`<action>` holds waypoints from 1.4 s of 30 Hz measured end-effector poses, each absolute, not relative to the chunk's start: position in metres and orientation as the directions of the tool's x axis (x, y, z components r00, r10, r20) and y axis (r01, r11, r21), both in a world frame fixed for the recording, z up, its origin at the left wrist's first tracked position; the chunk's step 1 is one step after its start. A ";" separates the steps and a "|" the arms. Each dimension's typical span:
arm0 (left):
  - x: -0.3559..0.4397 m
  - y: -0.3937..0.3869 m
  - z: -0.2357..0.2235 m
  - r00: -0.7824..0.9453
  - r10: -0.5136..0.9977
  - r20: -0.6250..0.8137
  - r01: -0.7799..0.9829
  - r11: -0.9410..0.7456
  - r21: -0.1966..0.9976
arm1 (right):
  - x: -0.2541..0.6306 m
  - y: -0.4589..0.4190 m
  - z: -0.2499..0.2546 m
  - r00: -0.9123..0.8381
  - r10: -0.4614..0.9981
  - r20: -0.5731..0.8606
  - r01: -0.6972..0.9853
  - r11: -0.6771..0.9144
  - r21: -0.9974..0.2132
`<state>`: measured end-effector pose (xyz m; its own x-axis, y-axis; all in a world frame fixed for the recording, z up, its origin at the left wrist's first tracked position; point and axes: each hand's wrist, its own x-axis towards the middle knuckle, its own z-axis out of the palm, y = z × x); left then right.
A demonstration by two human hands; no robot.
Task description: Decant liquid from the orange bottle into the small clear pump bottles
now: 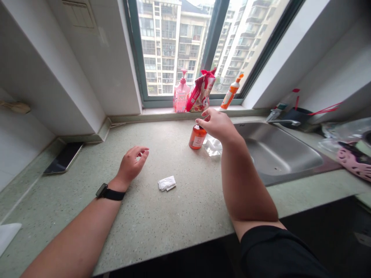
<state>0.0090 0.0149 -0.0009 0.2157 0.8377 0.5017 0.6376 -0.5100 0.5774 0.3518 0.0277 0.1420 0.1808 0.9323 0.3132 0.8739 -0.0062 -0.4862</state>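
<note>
My right hand (218,124) reaches over an orange jar (197,137) with a dark lid and a pale label. Its thumb is close to the lid, and a gap shows between thumb and fingers; whether it touches the lid I cannot tell. Beside the jar, partly behind my right forearm, is a clear glass-like dish (213,147). My left hand (132,164), a black watch on its wrist, is loosely curved over the counter with thumb and fingers apart, holding nothing. A folded white tissue (167,183) lies on the counter between my arms.
On the windowsill stand a pink pump bottle (181,94), a red-and-white bag (203,92) and an orange-and-white bottle (230,94). A steel sink (285,148) is at right, near a pink basket (352,160). A dark phone (64,158) lies on the counter (139,227) at left.
</note>
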 end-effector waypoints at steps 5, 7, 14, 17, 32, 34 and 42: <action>0.010 0.009 0.004 0.258 0.874 0.413 0.587 -0.481 0.651 | 0.314 0.000 0.153 0.033 0.929 0.369 0.879 0.148 -0.453; 0.011 0.007 0.004 0.285 0.878 0.385 0.549 -0.479 0.685 | 0.295 -0.005 0.147 -0.059 0.919 0.389 0.876 0.234 -0.422; 0.014 0.005 0.006 0.361 0.878 0.315 0.478 -0.464 0.746 | 0.246 0.000 0.081 -0.290 0.879 0.379 0.748 0.455 -0.483; 0.015 0.006 0.005 0.411 0.869 0.274 0.468 -0.459 0.755 | 0.246 0.003 0.042 -0.390 0.885 0.254 0.581 0.451 -0.678; 0.016 0.005 0.002 0.474 0.874 0.105 0.545 -0.385 0.745 | 0.268 0.007 -0.006 -0.357 0.923 0.141 0.322 0.263 -0.910; 0.016 0.006 0.002 0.481 0.872 0.095 0.556 -0.387 0.736 | 0.269 0.007 -0.006 -0.353 0.926 0.134 0.324 0.256 -0.911; 0.017 0.006 0.003 0.512 0.855 0.082 0.580 -0.414 0.702 | 0.268 0.007 -0.007 -0.359 0.924 0.128 0.353 0.262 -0.898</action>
<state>0.0170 0.0055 0.0028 0.5118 0.8551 0.0822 0.5796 -0.4144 0.7017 0.2680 0.0068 -0.0073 -0.3592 0.9244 0.1280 0.3534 0.2617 -0.8981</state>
